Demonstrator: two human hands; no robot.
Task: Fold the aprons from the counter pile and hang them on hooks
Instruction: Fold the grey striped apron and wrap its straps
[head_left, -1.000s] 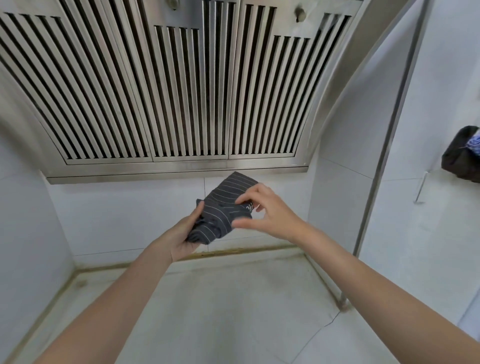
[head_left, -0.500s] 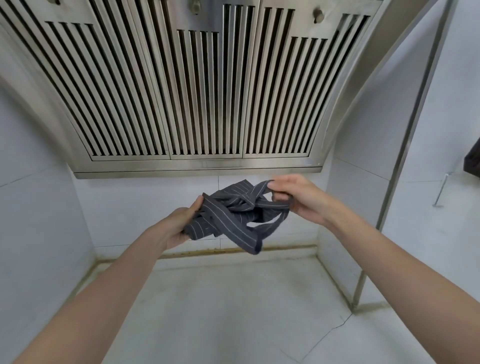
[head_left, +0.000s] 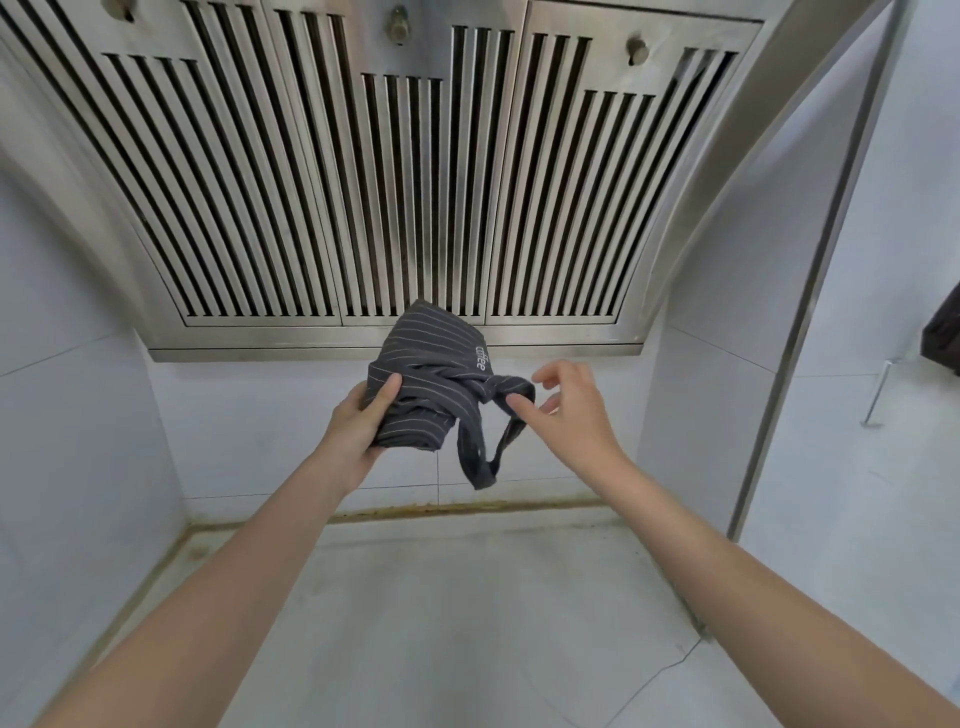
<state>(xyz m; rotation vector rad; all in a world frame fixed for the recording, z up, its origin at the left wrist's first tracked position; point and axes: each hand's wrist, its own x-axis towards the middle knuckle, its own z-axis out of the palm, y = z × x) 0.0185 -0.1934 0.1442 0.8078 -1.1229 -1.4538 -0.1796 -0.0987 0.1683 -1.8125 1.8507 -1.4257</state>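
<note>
A dark grey pinstriped apron (head_left: 426, 384), folded into a bundle with white lettering on it, is held up in front of the white wall, just below the hood. My left hand (head_left: 358, 421) grips the bundle's left side, thumb on top. A strap loop (head_left: 480, 467) hangs down from a knot at the bundle's right. My right hand (head_left: 563, 405) is beside that knot; its thumb tip touches the strap while the fingers are loosely curled and lifted apart, closing on nothing.
A slatted steel extractor hood (head_left: 415, 182) looms overhead. Below lies a pale stone counter (head_left: 441, 623) with a crack at the right. A metal hook (head_left: 878, 395) sticks out of the right wall, and a dark cloth (head_left: 943, 332) hangs at the right edge.
My right hand had pulled the strap out to the right and gripped it; now its fingers have let go and only the thumb touches. The bundle looks tighter, with its lettering showing.
</note>
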